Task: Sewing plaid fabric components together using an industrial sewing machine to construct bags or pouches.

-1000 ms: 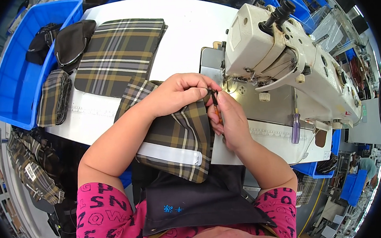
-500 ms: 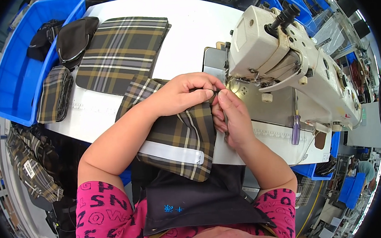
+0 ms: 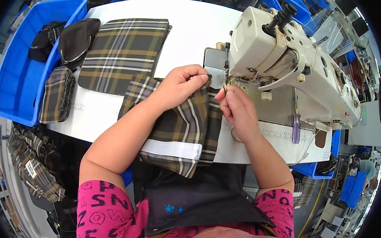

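My left hand [image 3: 183,85] pinches the upper right edge of a plaid fabric piece [image 3: 184,119], in grey, olive and white, at a small dark bit by the fingertips. A white strip [image 3: 171,150] runs across the lower part of this piece, which hangs over the table's near edge. A short way to the right, my right hand [image 3: 239,111] is closed, its thumb and forefinger pressed together. In it is a slim metal tool with a curved, loop-like end [image 3: 234,136], mostly hidden by the palm and fingers. The sewing machine [image 3: 256,48] stands just beyond this hand.
A stack of plaid panels [image 3: 124,53] lies at the back left of the white table [image 3: 192,21]. Beside it are a black pouch [image 3: 78,40], folded plaid pieces [image 3: 57,95] and a blue bin [image 3: 15,78]. A purple-handled screwdriver [image 3: 296,129] lies at the right.
My hands have moved apart: the left went slightly up and left with the fabric edge, the right shifted right and down. The plaid piece has folded over a little, showing more fabric beneath.
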{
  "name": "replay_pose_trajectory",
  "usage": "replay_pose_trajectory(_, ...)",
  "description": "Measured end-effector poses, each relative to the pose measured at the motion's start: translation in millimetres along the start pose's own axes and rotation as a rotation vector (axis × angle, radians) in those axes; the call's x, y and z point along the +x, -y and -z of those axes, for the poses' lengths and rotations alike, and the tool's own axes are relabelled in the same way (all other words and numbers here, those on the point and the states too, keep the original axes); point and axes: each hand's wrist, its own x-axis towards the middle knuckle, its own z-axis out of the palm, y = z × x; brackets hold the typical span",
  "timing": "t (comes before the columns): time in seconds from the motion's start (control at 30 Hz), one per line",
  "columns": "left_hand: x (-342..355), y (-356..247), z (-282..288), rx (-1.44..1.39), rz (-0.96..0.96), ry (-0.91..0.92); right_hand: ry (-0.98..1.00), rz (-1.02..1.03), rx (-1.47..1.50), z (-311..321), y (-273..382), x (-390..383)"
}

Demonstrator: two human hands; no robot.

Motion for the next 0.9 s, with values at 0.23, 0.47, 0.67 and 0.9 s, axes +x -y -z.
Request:
replay_pose_trajectory(0.23, 6.3, 3.5, 4.2, -0.067, 0.083, 0.036, -0.021, 0.22, -1.033, 6.6, 11.8, -3.4)
replay_pose_trajectory(0.47, 7.2, -0.9, 2.9, -0.049, 0.133, 0.088, -0.47, 0.434, -1.486, 43.8, -12.9, -45.1)
replay_pose_trajectory(0.67, 6.1, 2.0, 0.8, -0.005, 0.067, 0.098, -0.176, 0.596, -1.382, 9.1, -13.5, -38.6)
replay_pose_trajectory(0.9, 7.4, 1.6, 0.9, 0.161, 0.001, 0.11, -0.157, 0.407, -1.566, 5.5, -17.5, -30.2)
